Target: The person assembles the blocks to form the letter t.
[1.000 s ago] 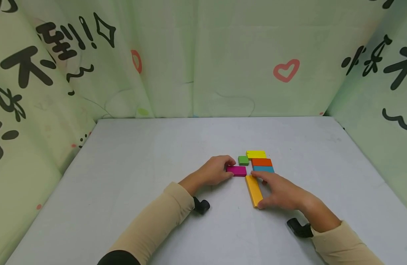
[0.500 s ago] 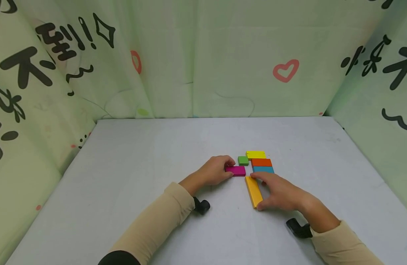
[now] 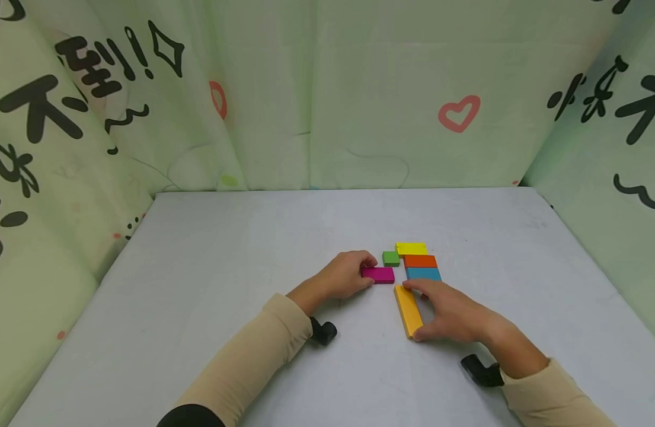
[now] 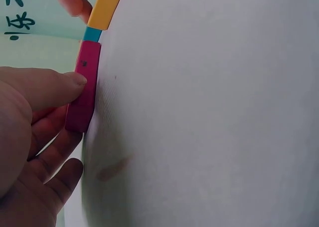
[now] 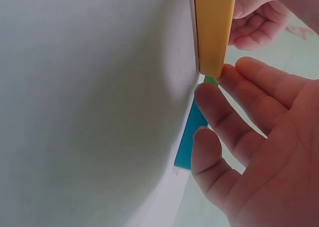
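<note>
My left hand point(image 3: 344, 276) pinches a magenta block point(image 3: 379, 275) between thumb and fingers; its thumb lies along the block's near side in the left wrist view. An amber rectangular block point(image 3: 408, 311) lies lengthwise toward me, with my right hand point(image 3: 457, 311) holding it by its two ends. Beyond it sit a blue block point(image 3: 423, 273), an orange-red block point(image 3: 420, 261) and a yellow block point(image 3: 411, 249) in touching rows. A small green block point(image 3: 390, 259) sits left of them, behind the magenta one. The right wrist view shows the amber block point(image 5: 214, 30) from its side.
All the blocks lie on a white table point(image 3: 242, 237). Pale green curtains point(image 3: 359, 89) with dark lettering and hearts hang at the back and both sides. A black wrist camera point(image 3: 323, 332) sits on the left wrist, another point(image 3: 482, 370) on the right.
My right hand has drawn the amber block slightly toward me, widening the gap to the blue block. The magenta block has shifted very slightly left with my left hand. The other blocks stay put.
</note>
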A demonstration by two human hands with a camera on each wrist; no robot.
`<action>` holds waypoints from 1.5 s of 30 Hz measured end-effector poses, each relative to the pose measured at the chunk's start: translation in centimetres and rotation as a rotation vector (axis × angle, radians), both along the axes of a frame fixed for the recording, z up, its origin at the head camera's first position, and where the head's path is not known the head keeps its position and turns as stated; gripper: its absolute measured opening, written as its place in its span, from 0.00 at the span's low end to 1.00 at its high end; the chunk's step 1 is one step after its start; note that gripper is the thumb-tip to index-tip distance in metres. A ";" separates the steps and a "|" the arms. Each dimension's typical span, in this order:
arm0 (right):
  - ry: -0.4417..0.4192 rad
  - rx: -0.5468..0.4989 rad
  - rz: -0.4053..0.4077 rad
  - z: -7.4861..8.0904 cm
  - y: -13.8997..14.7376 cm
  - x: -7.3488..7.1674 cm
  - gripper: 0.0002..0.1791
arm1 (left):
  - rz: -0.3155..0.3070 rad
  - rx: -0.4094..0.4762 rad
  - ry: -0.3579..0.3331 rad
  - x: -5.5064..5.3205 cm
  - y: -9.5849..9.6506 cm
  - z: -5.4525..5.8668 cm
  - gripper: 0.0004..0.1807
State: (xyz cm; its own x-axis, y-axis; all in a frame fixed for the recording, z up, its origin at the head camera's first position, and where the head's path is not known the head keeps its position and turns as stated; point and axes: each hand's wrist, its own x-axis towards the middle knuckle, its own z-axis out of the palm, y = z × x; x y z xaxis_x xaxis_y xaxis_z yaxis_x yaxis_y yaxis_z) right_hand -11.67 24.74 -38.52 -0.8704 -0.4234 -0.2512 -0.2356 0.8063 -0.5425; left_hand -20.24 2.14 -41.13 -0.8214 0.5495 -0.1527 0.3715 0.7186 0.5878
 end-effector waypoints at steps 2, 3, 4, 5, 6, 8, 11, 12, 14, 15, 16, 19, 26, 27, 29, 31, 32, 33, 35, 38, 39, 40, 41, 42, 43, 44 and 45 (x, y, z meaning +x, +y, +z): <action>-0.009 0.002 -0.007 0.0 0.0 0.1 0.48 | 0.001 -0.003 -0.002 0.0 0.0 0.0 0.21; -0.013 0.003 -0.010 0.0 -0.1 0.1 0.48 | 0.002 -0.003 -0.002 0.0 -0.1 0.1 0.21; -0.017 0.003 -0.013 0.0 -0.1 0.1 0.49 | 0.003 -0.003 -0.003 0.1 -0.1 0.1 0.21; -0.021 0.005 -0.015 0.0 -0.1 0.2 0.49 | 0.003 -0.004 -0.004 0.0 -0.1 0.1 0.21; -0.025 0.004 -0.017 0.0 -0.1 0.2 0.49 | 0.004 -0.005 -0.004 0.0 -0.1 0.1 0.21; -0.030 0.004 -0.019 -0.1 -0.1 0.3 0.49 | 0.002 -0.007 -0.004 0.1 -0.1 0.1 0.21; -0.028 0.005 -0.015 -0.1 0.0 0.4 0.51 | -0.003 -0.012 0.002 0.0 -0.2 0.0 0.22; -0.028 0.006 -0.014 -0.2 0.0 0.4 0.52 | -0.006 -0.014 0.004 0.1 -0.2 0.0 0.22; -0.028 0.010 -0.009 -0.2 0.1 0.5 0.53 | -0.008 -0.015 0.006 0.1 -0.2 0.0 0.22; -0.027 0.011 -0.006 -0.2 0.1 0.5 0.53 | -0.008 -0.015 0.006 0.1 -0.2 0.0 0.22; -0.027 0.012 -0.003 -0.2 0.2 0.6 0.53 | -0.006 -0.014 0.004 0.1 -0.2 0.0 0.21; -0.023 0.016 0.004 -0.2 0.2 0.6 0.52 | 0.000 -0.012 -0.006 0.2 -0.2 0.0 0.21; 0.003 0.020 0.005 -0.1 0.1 0.8 0.51 | -0.004 -0.007 -0.001 0.4 -0.4 0.0 0.20; 0.006 0.018 0.003 -0.1 0.1 0.8 0.51 | -0.005 -0.005 -0.001 0.4 -0.5 0.0 0.20; 0.014 0.015 0.002 -0.2 0.2 0.9 0.51 | -0.006 0.003 -0.003 0.4 -0.5 -0.1 0.20; 0.020 0.018 -0.004 -0.3 0.2 1.0 0.51 | -0.009 0.012 -0.005 0.4 -0.7 -0.1 0.19; 0.023 0.021 -0.007 -0.3 0.2 1.0 0.52 | -0.009 0.016 -0.006 0.3 -0.7 -0.2 0.19; 0.025 0.023 -0.008 -0.4 0.3 1.0 0.52 | -0.009 0.022 -0.009 0.3 -0.8 -0.2 0.19; 0.026 0.029 -0.010 -0.4 0.3 1.1 0.52 | -0.013 0.031 -0.013 0.4 -0.9 -0.3 0.18; 0.020 0.034 -0.015 -0.4 0.3 1.2 0.52 | -0.020 0.042 -0.020 0.4 -1.0 -0.3 0.18; 0.018 0.034 -0.015 -0.3 0.2 1.3 0.52 | -0.022 0.045 -0.022 0.4 -1.0 -0.3 0.18; 0.016 0.035 -0.017 -0.3 0.2 1.3 0.52 | -0.025 0.047 -0.022 0.4 -1.0 -0.3 0.18; 0.014 0.034 -0.019 -0.3 0.2 1.3 0.52 | -0.027 0.048 -0.023 0.4 -1.1 -0.4 0.17; 0.012 0.034 -0.021 -0.2 0.2 1.4 0.52 | -0.030 0.048 -0.024 0.5 -1.1 -0.4 0.17; 0.011 0.033 -0.021 -0.2 0.2 1.4 0.52 | -0.032 0.049 -0.024 0.5 -1.1 -0.4 0.17; 0.010 0.033 -0.021 -0.2 0.2 1.5 0.52 | -0.035 0.050 -0.025 0.5 -1.1 -0.4 0.17; 0.010 0.032 -0.020 -0.2 0.1 1.5 0.52 | -0.038 0.048 -0.026 0.6 -1.1 -0.4 0.17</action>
